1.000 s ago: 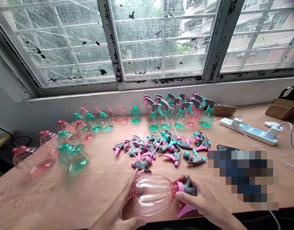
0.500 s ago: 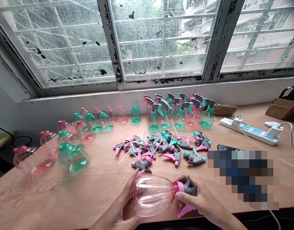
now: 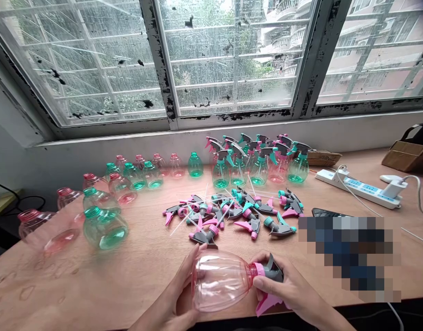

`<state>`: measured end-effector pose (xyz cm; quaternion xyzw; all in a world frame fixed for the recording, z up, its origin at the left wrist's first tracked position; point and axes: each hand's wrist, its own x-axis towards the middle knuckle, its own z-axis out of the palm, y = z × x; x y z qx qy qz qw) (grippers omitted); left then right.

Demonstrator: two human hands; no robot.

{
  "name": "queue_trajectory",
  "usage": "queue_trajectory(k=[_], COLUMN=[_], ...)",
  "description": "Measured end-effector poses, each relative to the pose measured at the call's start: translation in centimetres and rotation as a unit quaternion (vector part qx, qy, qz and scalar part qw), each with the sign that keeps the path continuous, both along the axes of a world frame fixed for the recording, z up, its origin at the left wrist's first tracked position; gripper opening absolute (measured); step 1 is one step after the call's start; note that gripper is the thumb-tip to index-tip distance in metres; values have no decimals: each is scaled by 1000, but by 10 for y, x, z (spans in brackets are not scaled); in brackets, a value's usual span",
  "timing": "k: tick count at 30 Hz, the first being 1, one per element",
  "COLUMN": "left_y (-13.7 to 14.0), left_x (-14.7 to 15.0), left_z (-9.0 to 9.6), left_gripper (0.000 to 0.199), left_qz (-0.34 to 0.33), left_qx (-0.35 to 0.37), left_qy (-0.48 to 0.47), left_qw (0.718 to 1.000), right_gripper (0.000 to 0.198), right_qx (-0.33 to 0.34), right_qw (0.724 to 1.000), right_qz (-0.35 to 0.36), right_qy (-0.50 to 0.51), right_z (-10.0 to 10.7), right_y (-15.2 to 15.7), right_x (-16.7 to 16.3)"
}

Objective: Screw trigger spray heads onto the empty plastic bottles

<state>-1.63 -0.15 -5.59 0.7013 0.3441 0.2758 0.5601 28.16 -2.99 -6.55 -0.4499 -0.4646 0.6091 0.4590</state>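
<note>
A clear pink spray bottle (image 3: 220,281) lies sideways between my hands at the table's front edge. My left hand (image 3: 184,292) is wrapped round its base end. At the neck, my right hand (image 3: 283,285) grips the pink collar and the grey-and-pink trigger sprayer head (image 3: 269,301), thumb on the collar. The head sits on the bottle's neck; how tightly is not visible. Just beyond the bottle lies a heap of loose trigger sprayer heads (image 3: 251,225) in grey, pink and teal, some with white tubes. The closest loose one is a pink-and-grey head (image 3: 204,235).
Open pink and green bottles, such as a green bottle (image 3: 105,230), stand to the left and back. Fitted spray bottles (image 3: 259,170) are grouped at the back. A power strip (image 3: 359,188), cables, a phone (image 3: 330,213) and a cardboard box (image 3: 408,154) occupy the right.
The sprayer head's pink trigger has shifted very slightly, and the bottle has turned a little in my hands. Both hands stay in nearly the same place.
</note>
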Motion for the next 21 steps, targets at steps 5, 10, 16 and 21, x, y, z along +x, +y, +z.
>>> queue_trajectory(k=[5,10,16,21], left_y=[0,-3,-13,-13], left_x=[-3,1,4,0], left_z=[-3,4,5,0], left_gripper=[90,90,58,98], left_qz=[-15,-20,-3,47], left_qx=[17,49,160,253], left_qy=[11,8,44,80], left_qw=[1000,999,986,963], right_gripper=[44,43,46,34], right_qx=[-20,-27,-105,97], right_qw=[1000,999,985,994], right_qz=[-4,30,98,-34], right_qy=[11,34,95,-30], right_z=[-2,-1,-3,4], right_y=[0,-2,-10,-25], right_x=[-1,1,2,-8])
